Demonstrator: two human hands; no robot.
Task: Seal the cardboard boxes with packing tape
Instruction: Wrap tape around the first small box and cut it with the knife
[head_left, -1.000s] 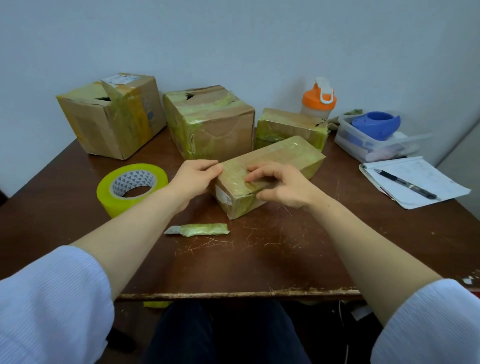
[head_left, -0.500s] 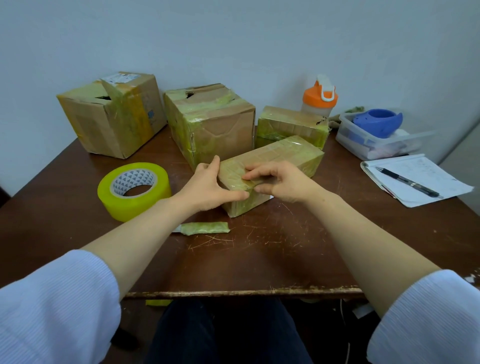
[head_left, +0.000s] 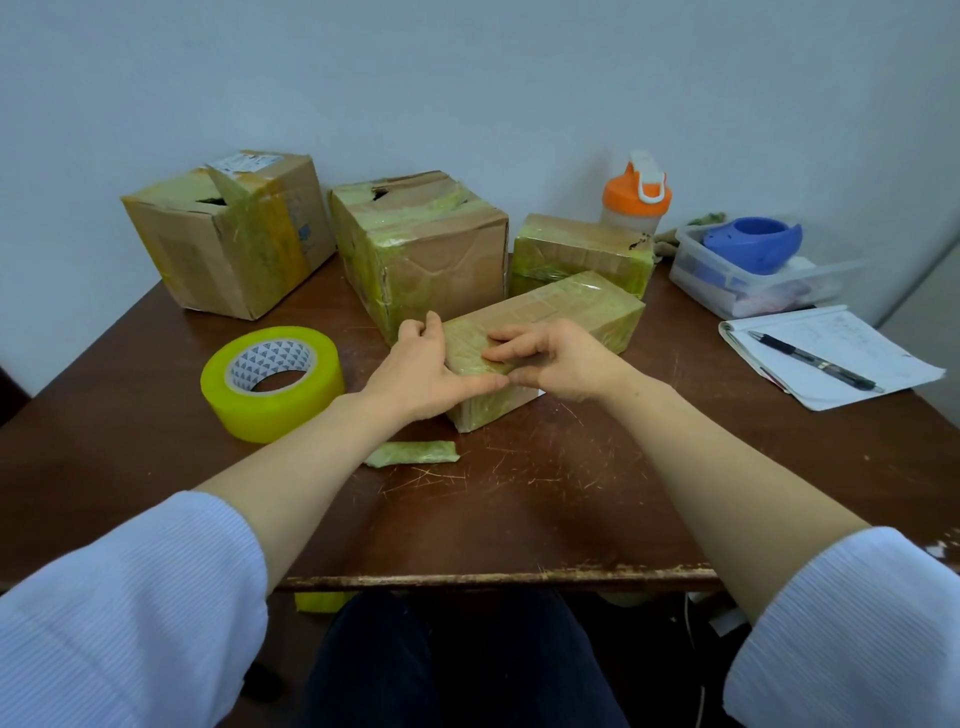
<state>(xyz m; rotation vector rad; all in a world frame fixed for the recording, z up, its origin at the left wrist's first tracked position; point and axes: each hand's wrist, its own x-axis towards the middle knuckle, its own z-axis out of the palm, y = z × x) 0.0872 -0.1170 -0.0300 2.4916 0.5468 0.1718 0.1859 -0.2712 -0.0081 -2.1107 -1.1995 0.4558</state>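
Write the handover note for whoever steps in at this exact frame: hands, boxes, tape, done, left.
Left hand: grips the near end of the front box, thumb along its near top edge.
Right hand: curled fingers press on that box's top at the same end.
Tape roll: flat on the table, left of the hands, untouched; a tape scrap lies nearer.
Done: front box looks taped all over.
To do: back-left box has a raised flap and a gap on top; middle box shows a hole there. Small box looks sealed.
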